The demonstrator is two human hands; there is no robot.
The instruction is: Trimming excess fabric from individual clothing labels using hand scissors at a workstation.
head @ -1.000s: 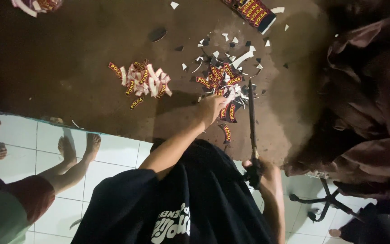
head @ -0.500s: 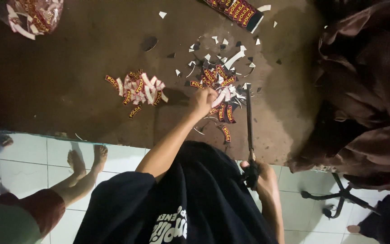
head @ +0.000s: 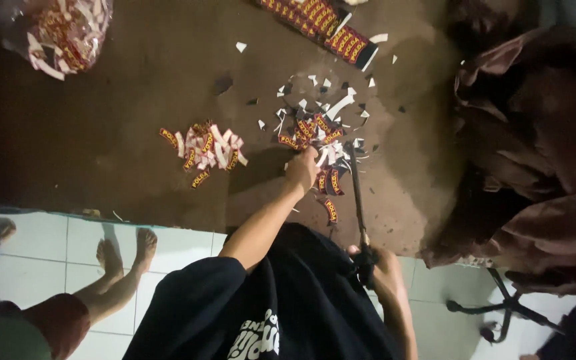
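My left hand (head: 301, 168) reaches out to a heap of small red-and-yellow labels (head: 311, 130) on the brown surface, its fingers closed on pieces at the heap's near edge. White offcuts (head: 338, 107) lie scattered around that heap. My right hand (head: 376, 263) is close to my body and grips the handles of long black scissors (head: 357, 193). The blades point away from me, and their tips reach the heap just right of my left hand.
A second pile of cut labels (head: 205, 152) lies to the left. A clear bag of labels (head: 61, 33) sits at the far left, and an uncut label strip (head: 321, 23) at the far edge. Brown cloth (head: 535, 147) is heaped on the right. Another person's bare feet (head: 125, 253) rest on white tiles.
My left hand has stayed on the label heap, shifting slightly over it. The right hand keeps hold of the scissors. The view has drifted, bringing the bag of labels further into frame.
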